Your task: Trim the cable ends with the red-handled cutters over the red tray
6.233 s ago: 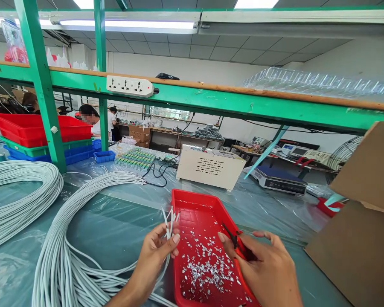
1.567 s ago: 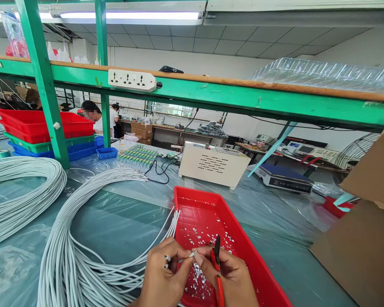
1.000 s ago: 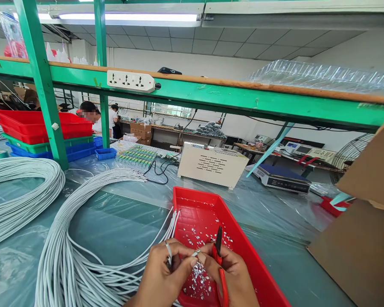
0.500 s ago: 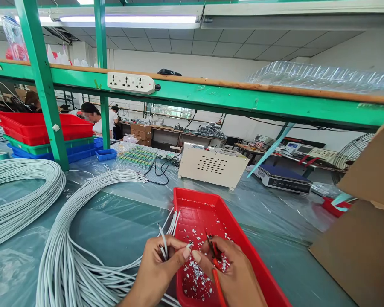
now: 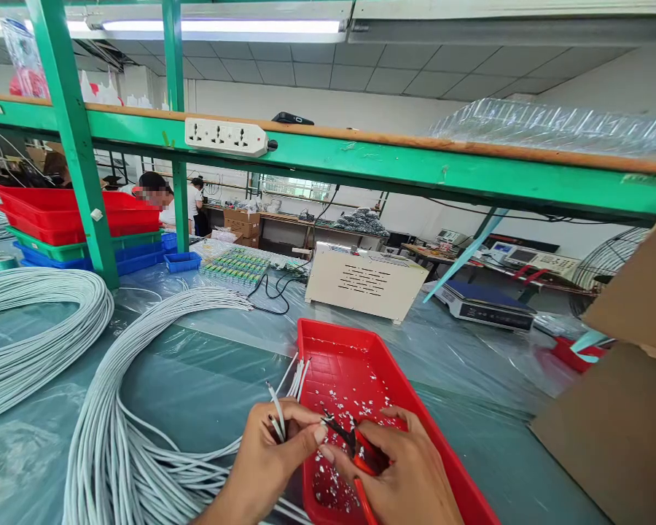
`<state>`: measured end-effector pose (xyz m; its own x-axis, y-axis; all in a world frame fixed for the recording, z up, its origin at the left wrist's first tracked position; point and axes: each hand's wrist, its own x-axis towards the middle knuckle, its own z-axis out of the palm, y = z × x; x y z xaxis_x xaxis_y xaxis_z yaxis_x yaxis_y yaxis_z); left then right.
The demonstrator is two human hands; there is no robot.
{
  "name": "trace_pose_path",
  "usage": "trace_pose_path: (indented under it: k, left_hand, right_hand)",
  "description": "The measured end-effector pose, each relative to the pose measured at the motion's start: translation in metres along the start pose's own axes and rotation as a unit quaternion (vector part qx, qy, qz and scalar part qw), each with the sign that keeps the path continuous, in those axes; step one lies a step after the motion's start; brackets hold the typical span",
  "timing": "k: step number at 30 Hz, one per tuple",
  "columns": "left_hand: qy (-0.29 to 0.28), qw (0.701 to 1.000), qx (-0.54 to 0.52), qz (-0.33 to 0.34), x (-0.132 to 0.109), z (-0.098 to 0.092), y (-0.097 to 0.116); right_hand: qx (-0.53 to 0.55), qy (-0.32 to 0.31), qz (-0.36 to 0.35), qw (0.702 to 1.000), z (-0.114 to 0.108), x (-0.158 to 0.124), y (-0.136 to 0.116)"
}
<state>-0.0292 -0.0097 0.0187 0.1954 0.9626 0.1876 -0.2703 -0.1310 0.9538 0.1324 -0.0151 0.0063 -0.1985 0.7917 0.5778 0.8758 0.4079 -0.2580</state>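
My left hand (image 5: 276, 456) is closed on white cables (image 5: 277, 412), pinching one cable's end between thumb and forefinger. Wrapped round red-handled cutting pliers (image 5: 361, 456), my right hand (image 5: 401, 463) holds their dark jaws at that cable end. Whether the jaws grip the cable is too small to tell. Both hands are over a red tray (image 5: 336, 343) strewn with small silvery scraps (image 5: 333, 487). A thick bundle of white cables (image 5: 114, 408) curves across the table to the left, and a few ends lean over the tray's left rim.
Another coil of white cable (image 5: 95, 313) lies at far left, near stacked trays (image 5: 82, 219). A beige metal box (image 5: 365, 283) and a scale (image 5: 481, 306) stand behind the tray. Cardboard (image 5: 612, 423) rises at right. A green shelf beam (image 5: 361, 164) crosses above. Another person (image 5: 161, 200) sits beyond.
My right hand has turned the pliers so their jaws now point left and meet the cable end at my left fingertips. My left hand keeps its pinch almost unmoved.
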Motion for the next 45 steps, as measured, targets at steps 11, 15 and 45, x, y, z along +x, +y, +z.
trace_pose_path:
  k: [11,15,45]
  left_hand:
    - [0.007,0.995,0.082,0.054,-0.001,-0.006,-0.010]
    - [0.010,0.990,0.121,0.075,-0.002,-0.005,-0.010]
    - [-0.034,0.914,0.331,0.234,-0.009,-0.005,-0.003]
  right_hand:
    - [-0.014,0.028,-0.042,0.999,-0.003,0.002,-0.004]
    - [-0.012,0.016,-0.037,0.999,-0.003,0.002,-0.005]
    - [-0.076,0.063,-0.037,0.994,-0.004,-0.005,-0.012]
